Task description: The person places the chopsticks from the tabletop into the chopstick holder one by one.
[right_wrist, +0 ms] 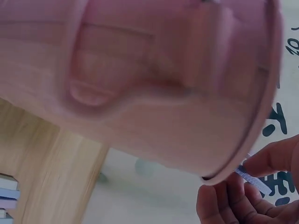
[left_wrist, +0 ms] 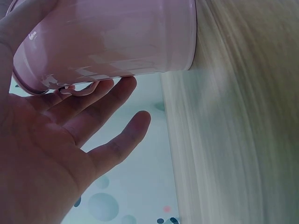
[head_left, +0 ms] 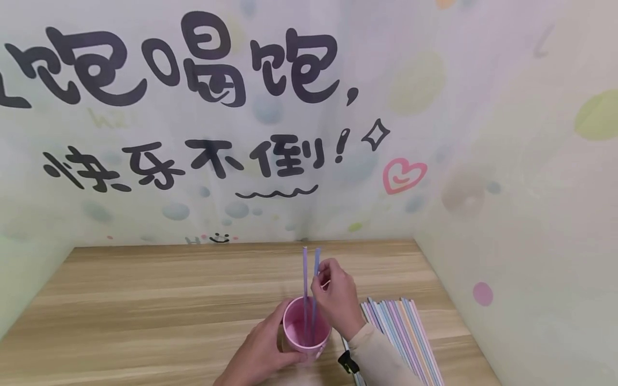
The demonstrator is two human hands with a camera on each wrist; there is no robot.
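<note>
A small pink bucket [head_left: 293, 320] stands on the table, and its wire handle [right_wrist: 107, 103] shows in the right wrist view. My left hand [head_left: 263, 343] grips the bucket from the left, thumb on the near side and fingers around the far side. In the left wrist view the little finger [left_wrist: 122, 140] sticks out away from the wall. With thumb and fingertips, my right hand [head_left: 338, 295] pinches a slim blue stick [head_left: 316, 261] above the rim; its lower end is inside the bucket. A lavender stick [head_left: 305, 273] stands upright in the bucket beside it.
To the right, partly under my right forearm, lies a row of pastel sticks [head_left: 403, 327] side by side. A wood-grain table [head_left: 169, 300] extends left. Printed walls [head_left: 270, 214] with dark lettering close off the back and the right side [head_left: 531, 241].
</note>
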